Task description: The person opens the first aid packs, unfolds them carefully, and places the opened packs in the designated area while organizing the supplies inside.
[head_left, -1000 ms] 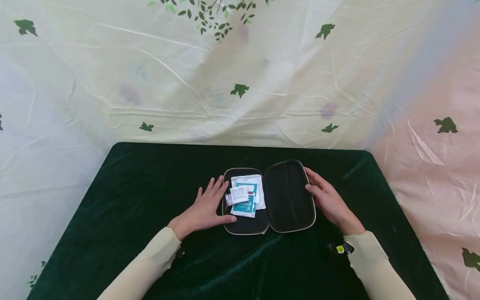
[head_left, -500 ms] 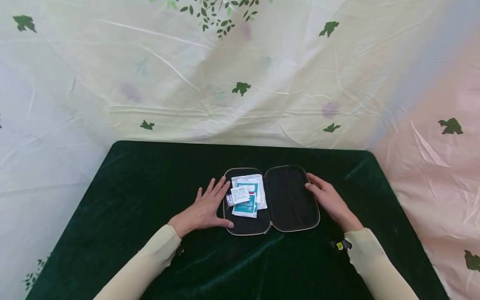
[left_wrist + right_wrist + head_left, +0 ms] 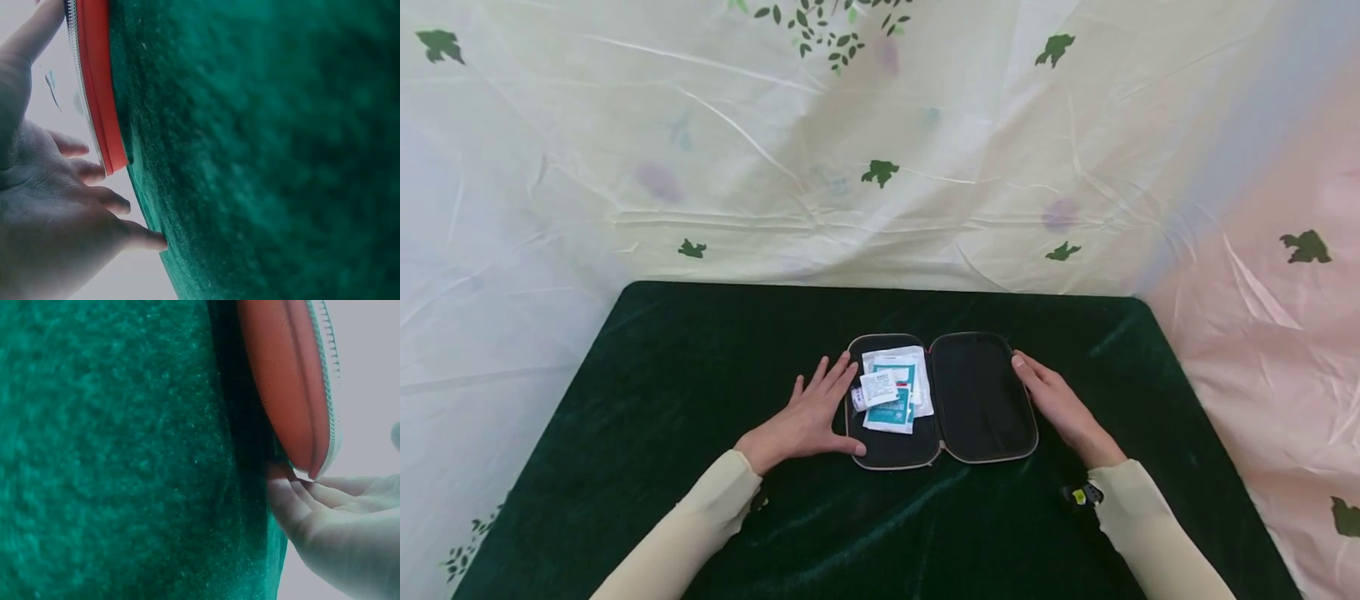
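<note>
A zippered case lies spread flat, with a black lining and a red-orange outside. Its left half (image 3: pixel 898 450) holds white-and-teal packets (image 3: pixel 891 410), a small white printed packet (image 3: pixel 878 388) on top and a small white item (image 3: pixel 858 399) partly under it. My left hand (image 3: pixel 805 421) is spread at that half's left rim, thumb over the near corner. My right hand (image 3: pixel 1060 404) touches the outer edge of the right half (image 3: pixel 985 400), thumb along the rim with fairly straight fingers. In the right wrist view, fingertips (image 3: pixel 281 484) reach the red-orange shell (image 3: pixel 284 381) beside its zipper.
A dark green velvet cloth (image 3: pixel 715 358) covers the table. Behind it hangs a pale curtain (image 3: pixel 760 167) with leaf prints, turning pinkish on the right side (image 3: pixel 1262 333).
The case's right half has come down from a slight tilt to lying flat. My right hand has lowered with it, its thumb shifting to the outer edge. The left hand barely moved.
</note>
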`<state>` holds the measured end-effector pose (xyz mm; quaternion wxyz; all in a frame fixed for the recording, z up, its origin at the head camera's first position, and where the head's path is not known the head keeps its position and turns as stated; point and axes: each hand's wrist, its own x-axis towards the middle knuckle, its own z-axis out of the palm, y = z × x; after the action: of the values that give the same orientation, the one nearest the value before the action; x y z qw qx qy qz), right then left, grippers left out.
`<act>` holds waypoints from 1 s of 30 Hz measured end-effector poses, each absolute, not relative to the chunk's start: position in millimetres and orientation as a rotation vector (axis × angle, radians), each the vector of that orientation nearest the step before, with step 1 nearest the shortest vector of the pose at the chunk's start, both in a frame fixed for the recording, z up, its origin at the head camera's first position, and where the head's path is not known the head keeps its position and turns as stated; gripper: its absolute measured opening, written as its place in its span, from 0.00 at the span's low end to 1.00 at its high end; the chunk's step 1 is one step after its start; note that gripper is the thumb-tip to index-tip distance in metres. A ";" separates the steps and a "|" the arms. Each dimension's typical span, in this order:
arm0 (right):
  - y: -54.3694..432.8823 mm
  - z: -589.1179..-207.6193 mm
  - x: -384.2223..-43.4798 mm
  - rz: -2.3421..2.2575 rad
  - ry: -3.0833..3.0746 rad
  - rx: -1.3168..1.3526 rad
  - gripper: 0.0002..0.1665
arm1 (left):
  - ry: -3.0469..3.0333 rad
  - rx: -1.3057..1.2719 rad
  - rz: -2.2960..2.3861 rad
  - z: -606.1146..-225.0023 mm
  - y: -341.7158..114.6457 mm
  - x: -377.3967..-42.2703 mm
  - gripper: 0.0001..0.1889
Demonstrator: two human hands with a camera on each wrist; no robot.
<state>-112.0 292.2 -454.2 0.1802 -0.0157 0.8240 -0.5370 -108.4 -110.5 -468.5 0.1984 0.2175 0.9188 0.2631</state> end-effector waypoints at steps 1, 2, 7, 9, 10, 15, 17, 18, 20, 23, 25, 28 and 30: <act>292.5 -453.6 -111.6 -1.525 2.325 -0.049 0.48 | 2.571 0.606 0.737 -468.4 -110.4 -108.8 0.66; 292.9 -453.1 -111.2 -1.532 2.323 -0.055 0.48 | 2.569 0.603 0.739 -468.3 -110.3 -109.0 0.66; 294.9 -450.9 -107.5 -1.581 2.348 -0.071 0.46 | 2.567 0.603 0.736 -469.1 -109.9 -110.0 0.65; 294.1 -449.4 -105.7 -1.578 2.396 -0.066 0.45 | 2.564 0.605 0.738 -469.4 -110.1 -109.6 0.65; 293.2 -448.2 -104.5 -1.571 2.428 -0.060 0.44 | 2.563 0.605 0.738 -469.5 -110.3 -109.5 0.65; 282.9 -441.6 -97.9 -1.549 2.579 -0.044 0.42 | 2.561 0.608 0.742 -469.8 -111.4 -108.9 0.64; 276.3 -439.1 -96.0 -1.565 2.605 -0.065 0.41 | 2.561 0.609 0.737 -469.5 -112.1 -109.0 0.64; 272.8 -438.1 -95.2 -1.573 2.615 -0.080 0.40 | 2.561 0.611 0.736 -469.3 -112.3 -109.0 0.64; 265.6 -436.2 -94.1 -1.596 2.622 -0.111 0.39 | 2.560 0.612 0.734 -468.8 -112.8 -108.9 0.64; 255.1 -433.6 -93.1 -1.626 2.627 -0.155 0.37 | 2.560 0.611 0.738 -467.9 -113.1 -108.4 0.64; 248.6 -432.0 -92.6 -1.644 2.625 -0.178 0.35 | 2.561 0.609 0.743 -467.5 -113.1 -108.1 0.64; 239.6 -430.8 -92.1 -1.669 2.614 -0.209 0.34 | 2.562 0.606 0.750 -467.0 -113.4 -107.9 0.63; 233.6 -430.8 -92.3 -1.681 2.603 -0.226 0.33 | 2.562 0.602 0.759 -466.4 -113.4 -107.5 0.63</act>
<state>-92.3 233.6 -430.8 0.0172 -0.0727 0.8377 -0.5411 -107.5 -113.4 -466.4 0.2000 0.2153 0.9165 0.2714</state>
